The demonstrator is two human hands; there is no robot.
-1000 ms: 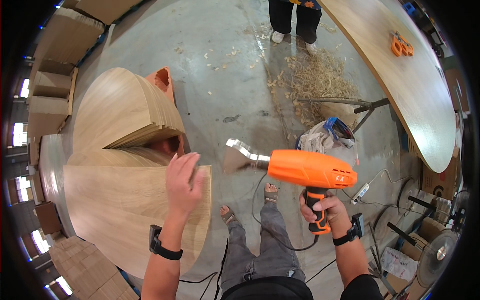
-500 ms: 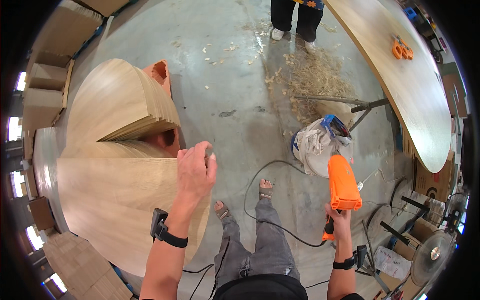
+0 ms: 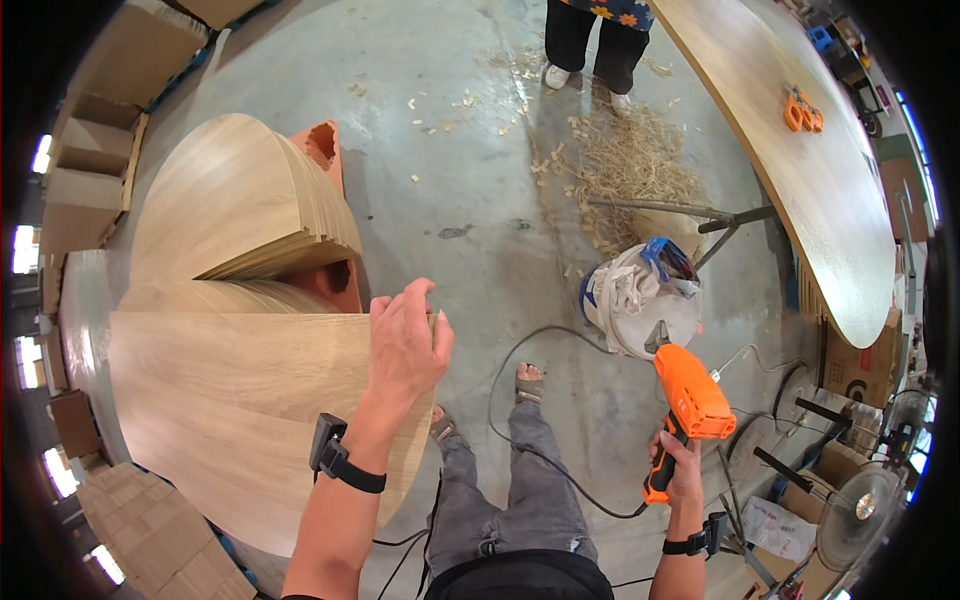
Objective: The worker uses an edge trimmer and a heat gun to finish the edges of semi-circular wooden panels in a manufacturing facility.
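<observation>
My left hand (image 3: pixel 405 345) is over the right end of the straight edge of a wood-grain panel (image 3: pixel 240 400). Its fingers are bent but apart; whether they touch the panel I cannot tell. Behind this panel lies a stack of similar rounded panels (image 3: pixel 225 205), beside an orange-red hollow support (image 3: pixel 320 145). On the right, my right hand (image 3: pixel 682 465) is wrapped round the black grip of an orange corded heat gun (image 3: pixel 690 390). The tool's metal nozzle points away from me, toward a white bucket (image 3: pixel 610 300) with cloths on it.
A long wood-grain tabletop (image 3: pixel 790 170) at the far right bears orange-handled scissors (image 3: pixel 800 110). Shavings (image 3: pixel 640 155) litter the floor near a standing person (image 3: pixel 595 45). The black cord (image 3: pixel 570 455) loops by my feet. A fan (image 3: pixel 850 510) stands at lower right.
The heat gun has tilted and dropped slightly, so its nozzle and more of its grip now show. My left hand has shifted a little to the right along the panel edge.
</observation>
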